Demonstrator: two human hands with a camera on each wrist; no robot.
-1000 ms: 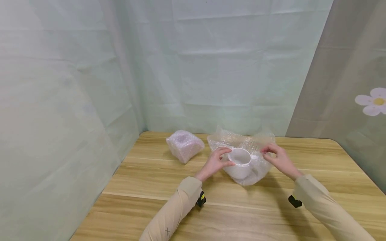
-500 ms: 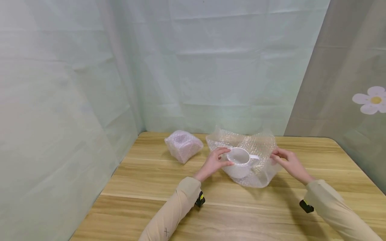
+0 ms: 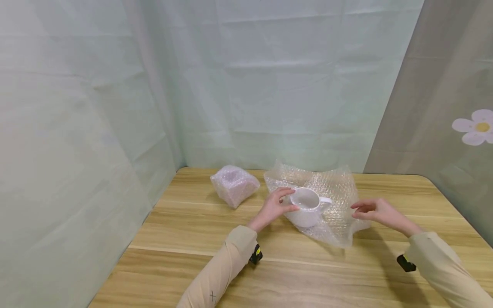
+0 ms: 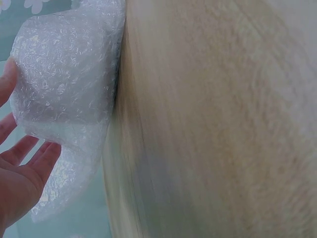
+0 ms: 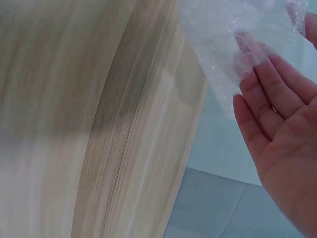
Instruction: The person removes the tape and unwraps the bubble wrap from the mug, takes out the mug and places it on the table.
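Note:
A white mug stands in the head view on an opened sheet of bubble wrap; its handle points right. My left hand grips the mug at its left rim, thumb on the near side and fingers on the far side. In the left wrist view, bubble wrap covers the mug's outer side against that hand. At the sheet's right edge is my right hand, thumb and fingers apart. The right wrist view has its fingers extended, some of them seen through the clear wrap.
A bundle in bubble wrap, pinkish white, sits left of the mug near the back of the wooden table. Pale curtains hang behind the table and along its left side.
My right hand has moved right and drawn the bubble wrap off the mug's handle, then loosened its pinch. The sheet's right part has spread onto the table. The left hand stays put.

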